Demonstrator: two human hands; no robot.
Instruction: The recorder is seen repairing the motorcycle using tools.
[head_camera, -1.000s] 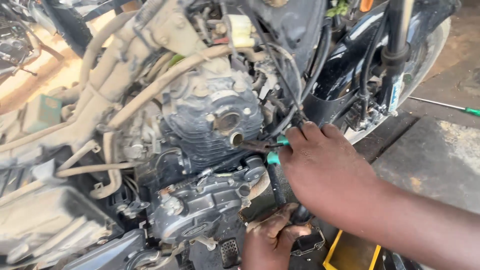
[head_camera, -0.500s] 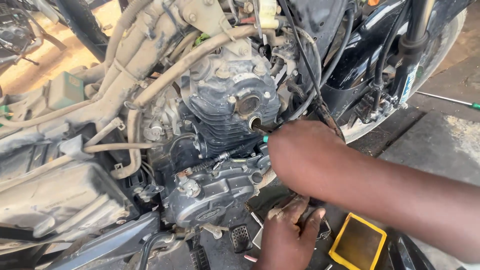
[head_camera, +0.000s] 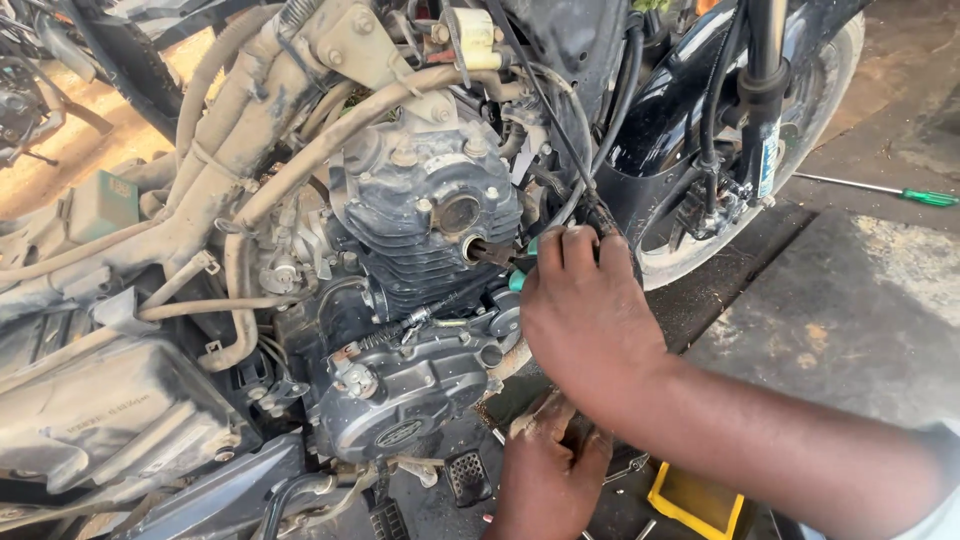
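1. Work so far, as we judge it: our right hand (head_camera: 590, 320) is at the motorcycle engine (head_camera: 420, 260), its grip pressed together around a green-handled tool (head_camera: 522, 270). Only bits of green show past the fingers; the metal end sits at the round port (head_camera: 472, 250) on the front of the cylinder head.
2. That fitting at the port doesn't look out yet, so we'd say we're mid-step, not near done. Can't tell whether the tool is fully seated; hand hides most of it.
3. Engine covers and cylinder fins are all in place, frame (head_camera: 290, 90) dusty and bare, hoses & cables hanging loose round the head. Bodywork seems off on this side, so the strip-down part looks done already.
4. Our left hand (head_camera: 545, 480) is low, under the engine near the foot peg (head_camera: 465, 478), fingers curled on a dirty brownish piece. Can't tell what it is, or how tight the hold is.
5. Containers: one yellow tray (head_camera: 695, 500) on the floor, just right of the left hand, partly behind the right forearm. Its inside looks dark; we see no parts in it, but most is hidden.
6. Elsewhere: a second green-handled screwdriver (head_camera: 890, 192) lies on the concrete floor (head_camera: 860, 320), well apart, beyond the front wheel (head_camera: 800, 130). Untouched for now.
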